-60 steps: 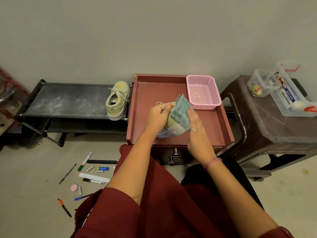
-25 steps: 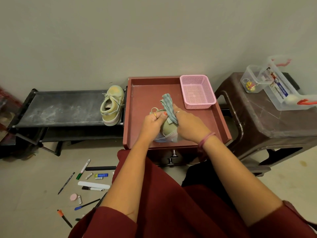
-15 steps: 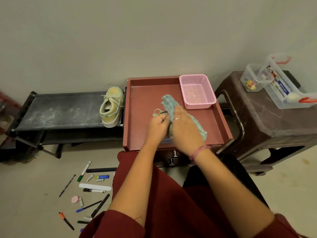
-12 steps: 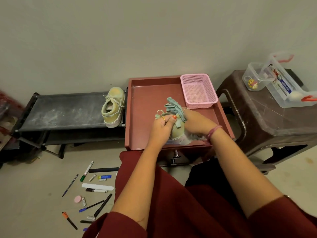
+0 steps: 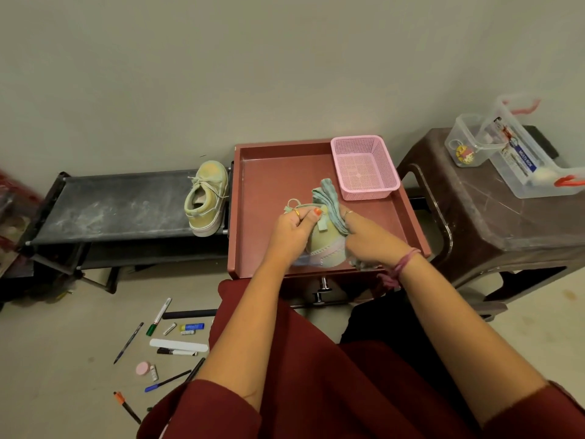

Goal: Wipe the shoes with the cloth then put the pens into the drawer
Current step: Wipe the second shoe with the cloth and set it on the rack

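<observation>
While one shoe [image 5: 324, 245] was gripped by the left hand [image 5: 289, 231], its thumb curled over the upper, a green cloth [image 5: 329, 201] was held bunched in the curled fingers of the right hand [image 5: 370, 237] and pressed against the shoe's right side. Both were held over the red tray-like top of the drawer unit [image 5: 269, 185]. A pink basket [image 5: 364, 167] was seen in the tray's far right corner, with nothing visible inside it. The second shoe [image 5: 205, 198] had been set on the black rack [image 5: 120, 204], just beside the tray's left wall. On the brown stool [image 5: 493, 213] two clear plastic boxes [image 5: 512, 153] were found, holding small items too unclear to name. The pens [image 5: 164, 343] were scattered on the floor at the left, among markers and other small things, well apart from the drawer.

Compared with half a second earlier, the cloth had been drawn lower along the shoe's side, and the right hand was seen nearer the tray's front edge. The left hand's grip was unchanged, and the rack shoe, basket and pens had not been moved.
</observation>
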Action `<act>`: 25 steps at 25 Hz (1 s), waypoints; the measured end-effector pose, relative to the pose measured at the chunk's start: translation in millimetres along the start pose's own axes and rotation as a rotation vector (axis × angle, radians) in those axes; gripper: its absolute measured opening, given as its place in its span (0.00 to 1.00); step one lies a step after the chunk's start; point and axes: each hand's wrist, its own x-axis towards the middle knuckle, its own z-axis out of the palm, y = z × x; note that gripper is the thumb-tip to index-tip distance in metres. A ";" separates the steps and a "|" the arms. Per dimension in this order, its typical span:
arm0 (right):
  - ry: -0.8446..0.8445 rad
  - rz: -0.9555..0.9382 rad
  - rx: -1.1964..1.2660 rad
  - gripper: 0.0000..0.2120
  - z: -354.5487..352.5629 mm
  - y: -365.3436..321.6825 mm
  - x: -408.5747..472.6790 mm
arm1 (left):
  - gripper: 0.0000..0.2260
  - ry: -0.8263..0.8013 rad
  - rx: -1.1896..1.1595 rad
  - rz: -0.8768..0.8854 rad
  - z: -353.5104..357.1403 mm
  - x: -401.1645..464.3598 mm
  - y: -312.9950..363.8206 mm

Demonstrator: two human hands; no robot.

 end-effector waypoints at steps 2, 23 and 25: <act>0.072 -0.061 -0.142 0.37 21.1 -12.7 -17.7 | 0.10 0.016 -0.026 -0.024 -7.4 4.9 1.4; -0.065 0.044 0.435 0.38 16.8 12.5 8.6 | 0.08 -0.076 -0.054 0.043 -20.2 6.4 -11.9; -0.076 0.055 0.515 0.39 19.2 14.8 10.6 | 0.11 -0.065 0.088 0.059 -20.2 7.3 -10.2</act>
